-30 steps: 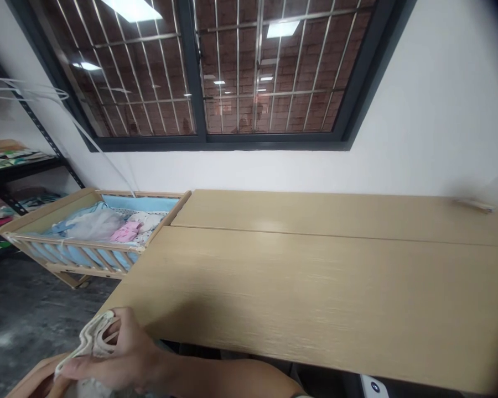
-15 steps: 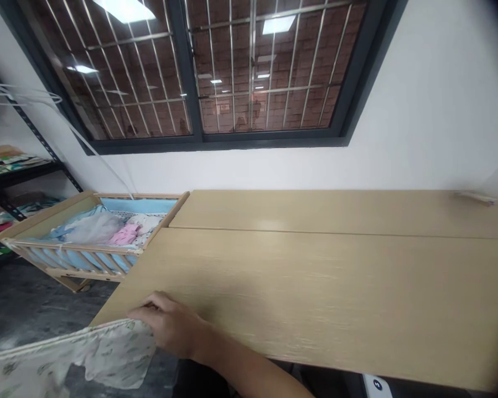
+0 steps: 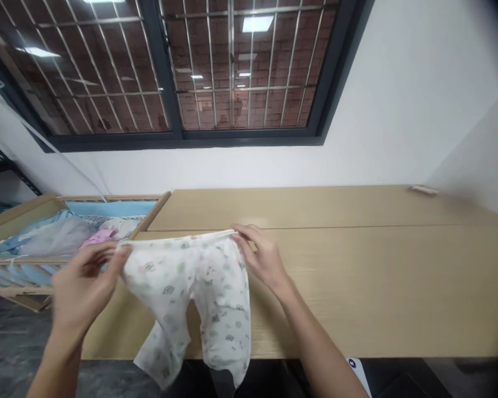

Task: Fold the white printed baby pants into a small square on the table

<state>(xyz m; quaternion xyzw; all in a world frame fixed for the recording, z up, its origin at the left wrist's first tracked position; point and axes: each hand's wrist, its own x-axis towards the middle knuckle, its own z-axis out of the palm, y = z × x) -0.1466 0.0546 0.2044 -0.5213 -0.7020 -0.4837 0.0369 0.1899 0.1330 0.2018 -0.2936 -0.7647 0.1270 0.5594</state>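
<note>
A small pair of white baby pants (image 3: 222, 298) with a faint green and grey print hangs stretched between my hands. My left hand (image 3: 85, 282) pinches one end of the waistband at the left. At the other end, the fingers of my right hand (image 3: 259, 257) are closed on the waistband corner. Both legs hang down, over the front part of the wooden table (image 3: 340, 287) and past its near edge. The left leg's hem is turned aside.
A wooden crib (image 3: 157, 213) with blue lining stands against the table's left end, holding bedding and a pink cloth (image 3: 99, 237). A barred window (image 3: 240, 72) is in the wall behind. A small flat object (image 3: 423, 190) lies at the table's back right.
The pants have moved from the lower left to the front of the table, spread wide. My left hand has come into view. The view has shifted right.
</note>
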